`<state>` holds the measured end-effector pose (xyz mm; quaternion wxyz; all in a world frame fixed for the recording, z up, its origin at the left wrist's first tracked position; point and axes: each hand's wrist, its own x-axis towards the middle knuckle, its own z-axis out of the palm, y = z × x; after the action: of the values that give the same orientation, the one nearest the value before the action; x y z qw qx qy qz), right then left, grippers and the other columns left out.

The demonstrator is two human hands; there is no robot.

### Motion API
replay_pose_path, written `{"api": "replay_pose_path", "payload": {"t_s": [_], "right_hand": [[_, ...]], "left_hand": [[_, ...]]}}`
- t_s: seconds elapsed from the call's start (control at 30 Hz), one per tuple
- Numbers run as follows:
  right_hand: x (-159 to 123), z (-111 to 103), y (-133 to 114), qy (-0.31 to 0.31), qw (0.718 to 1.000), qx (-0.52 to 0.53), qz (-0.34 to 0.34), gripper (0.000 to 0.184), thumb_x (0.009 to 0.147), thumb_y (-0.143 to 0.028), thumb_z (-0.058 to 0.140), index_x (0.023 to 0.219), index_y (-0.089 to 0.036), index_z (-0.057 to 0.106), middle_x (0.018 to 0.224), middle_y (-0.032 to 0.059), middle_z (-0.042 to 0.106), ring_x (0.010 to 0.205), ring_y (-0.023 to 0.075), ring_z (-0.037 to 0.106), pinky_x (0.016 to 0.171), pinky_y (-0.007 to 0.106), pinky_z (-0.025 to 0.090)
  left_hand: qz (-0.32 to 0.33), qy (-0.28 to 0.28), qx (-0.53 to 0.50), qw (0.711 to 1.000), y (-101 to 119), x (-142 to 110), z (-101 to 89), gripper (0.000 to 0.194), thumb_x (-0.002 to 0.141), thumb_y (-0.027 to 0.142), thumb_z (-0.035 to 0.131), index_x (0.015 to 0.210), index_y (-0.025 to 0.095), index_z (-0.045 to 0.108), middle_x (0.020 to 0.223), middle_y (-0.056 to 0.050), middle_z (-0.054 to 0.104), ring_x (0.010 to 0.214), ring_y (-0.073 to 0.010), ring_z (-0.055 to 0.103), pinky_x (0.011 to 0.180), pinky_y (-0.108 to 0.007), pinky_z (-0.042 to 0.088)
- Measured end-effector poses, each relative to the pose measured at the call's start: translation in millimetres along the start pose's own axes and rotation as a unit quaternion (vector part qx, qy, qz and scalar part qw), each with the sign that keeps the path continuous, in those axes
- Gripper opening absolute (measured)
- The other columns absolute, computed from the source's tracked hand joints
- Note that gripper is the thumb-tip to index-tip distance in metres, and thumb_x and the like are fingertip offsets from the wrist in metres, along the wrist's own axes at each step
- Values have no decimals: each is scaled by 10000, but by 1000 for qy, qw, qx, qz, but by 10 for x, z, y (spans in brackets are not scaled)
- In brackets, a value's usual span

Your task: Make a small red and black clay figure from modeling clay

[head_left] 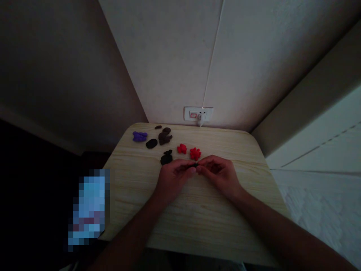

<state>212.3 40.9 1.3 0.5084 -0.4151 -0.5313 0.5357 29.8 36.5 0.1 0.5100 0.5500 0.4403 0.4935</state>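
Hands: both of ours are over the middle of the table [194, 218], fingertips nearly meeting around one tiny bit of black stuff.
Left hand [172, 176]: thumb and fingers pinched on the small black piece [194, 165], palm turned inward.
Right hand [221, 174]: fingers curled in, thumb and fingertip on the other end of that same piece.
Black piece: right between our fingertips, mostly covered, so we honestly can't make out its shape.
Red bits: just past our fingers, a smaller red lump [182, 148] and a knobbly red piece [195, 153] beside it, not touching.
Black bits: a black lump [166, 158] with a sticking-up top right by our left knuckles (can't tell if they touch), plus a flat black oval [151, 143] farther left.
Brown pile: one chunky brown lump [164, 138], a rounder brown blob [166, 130] behind it and a thin brown sliver [158, 127] near the back edge.
Purple: a bumpy purple piece [140, 136], leftmost of our lot.
Wall: socket plate [193, 115] behind the table, white plug [200, 118] in it.
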Motion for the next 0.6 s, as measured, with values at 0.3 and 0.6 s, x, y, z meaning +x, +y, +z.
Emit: {"api": "replay_pose_path", "payload": {"t_s": [0.3, 0.6], "right_hand": [[61, 7, 20, -56, 989, 110, 84, 188, 712, -315, 920, 822, -218, 803, 699, -8, 759, 626, 102, 669, 648, 228, 542], [57, 28, 28, -77, 967, 188, 152, 217, 648, -249, 956, 741, -179, 773, 647, -17, 726, 590, 86, 640, 611, 205, 513]], "left_hand": [[51, 21, 15, 998, -5, -15, -32, 136, 750, 143, 820, 860, 223, 834, 853, -38, 804, 821, -189, 751, 794, -309, 615], [91, -2, 30, 995, -43, -25, -58, 122, 774, 151, 820, 858, 238, 834, 830, -29, 781, 781, -166, 728, 745, -279, 596]]}}
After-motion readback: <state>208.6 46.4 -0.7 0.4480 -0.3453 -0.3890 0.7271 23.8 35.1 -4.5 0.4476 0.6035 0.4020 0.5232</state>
